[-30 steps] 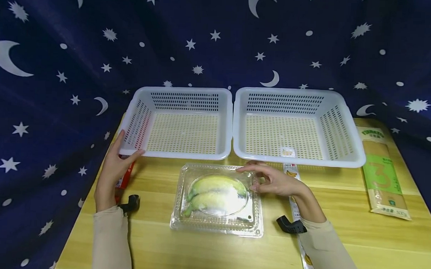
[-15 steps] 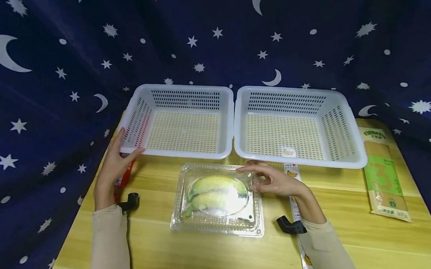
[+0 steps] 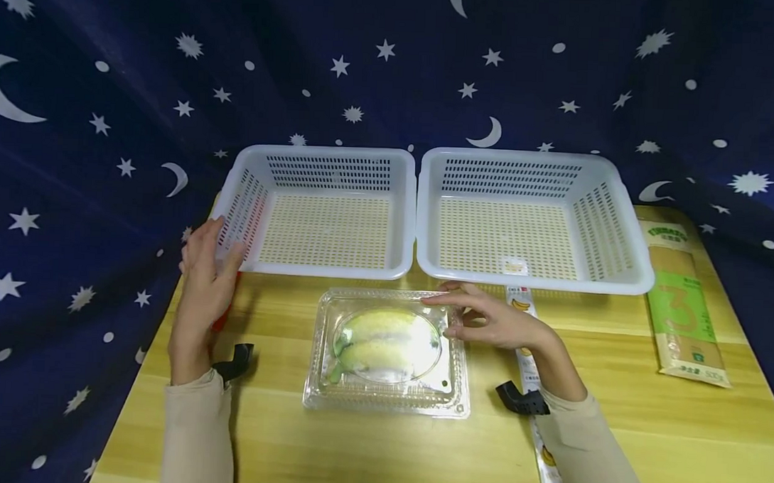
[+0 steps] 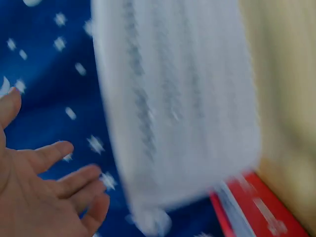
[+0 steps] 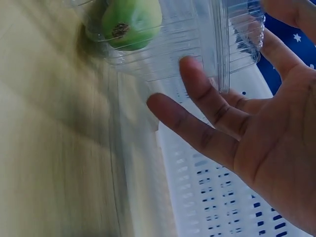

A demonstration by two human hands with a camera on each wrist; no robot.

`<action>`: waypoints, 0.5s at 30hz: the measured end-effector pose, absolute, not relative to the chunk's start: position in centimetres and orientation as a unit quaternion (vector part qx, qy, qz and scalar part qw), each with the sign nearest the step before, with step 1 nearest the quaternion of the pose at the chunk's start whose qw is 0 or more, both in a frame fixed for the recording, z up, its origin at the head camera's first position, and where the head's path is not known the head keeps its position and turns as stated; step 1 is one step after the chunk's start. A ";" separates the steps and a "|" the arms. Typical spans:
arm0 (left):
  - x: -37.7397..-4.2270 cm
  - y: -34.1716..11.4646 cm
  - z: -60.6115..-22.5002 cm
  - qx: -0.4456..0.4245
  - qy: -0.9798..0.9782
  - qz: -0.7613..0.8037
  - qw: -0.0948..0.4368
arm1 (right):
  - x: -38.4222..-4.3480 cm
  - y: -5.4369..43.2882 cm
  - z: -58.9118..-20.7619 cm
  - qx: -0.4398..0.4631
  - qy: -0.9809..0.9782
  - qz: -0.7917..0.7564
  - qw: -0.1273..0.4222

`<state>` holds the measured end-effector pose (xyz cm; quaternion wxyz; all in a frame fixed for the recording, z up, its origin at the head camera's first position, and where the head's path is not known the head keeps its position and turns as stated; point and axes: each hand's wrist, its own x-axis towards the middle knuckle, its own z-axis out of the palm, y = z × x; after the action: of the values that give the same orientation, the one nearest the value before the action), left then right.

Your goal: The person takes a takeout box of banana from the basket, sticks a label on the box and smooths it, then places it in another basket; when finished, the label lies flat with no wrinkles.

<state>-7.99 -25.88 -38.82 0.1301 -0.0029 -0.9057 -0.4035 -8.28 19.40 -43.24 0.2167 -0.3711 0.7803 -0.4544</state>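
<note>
My left hand (image 3: 199,292) is by the near left corner of the left white basket (image 3: 322,271). In the left wrist view its fingers spread loosely, apart from the basket wall (image 4: 182,98), holding nothing. A clear plastic clamshell box (image 3: 322,339) lies on the table before the baskets. Inside are yellow-green fruits (image 3: 383,358) that look like bananas. My right hand (image 3: 496,323) is at the box's far right corner, index finger over the lid and thumb by the right edge. In the right wrist view several fingers extend loosely beside the box wall (image 5: 163,69).
Another white basket (image 3: 533,281) stands beside the left one. A green-and-tan pack (image 3: 685,316) lies at the right. A white strip printed with bananas (image 3: 522,303) runs under my right forearm. A red package (image 4: 256,207) lies by the left basket, partly hidden.
My left hand has let go of the left basket's corner and come slightly away from it. The right hand and the box keep their places; the head view has shifted a little.
</note>
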 end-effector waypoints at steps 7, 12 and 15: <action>-6.8 -20.5 -37.3 -0.167 -0.851 -0.486 0.109 | -6.3 20.6 -41.8 -0.336 0.812 -0.437 0.194; -5.2 -17.5 -37.0 -0.247 -0.819 -0.518 0.008 | -3.9 23.2 -42.1 -0.299 0.845 -0.423 0.136; -4.3 -16.3 -37.1 -0.269 -0.818 -0.505 -0.060 | -2.5 24.8 -42.9 -0.274 0.855 -0.431 0.094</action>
<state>-4.32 -16.34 -37.11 -0.0598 -0.2689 -0.8183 -0.5045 -2.52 24.78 -42.91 0.0938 -0.2740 0.8546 -0.4309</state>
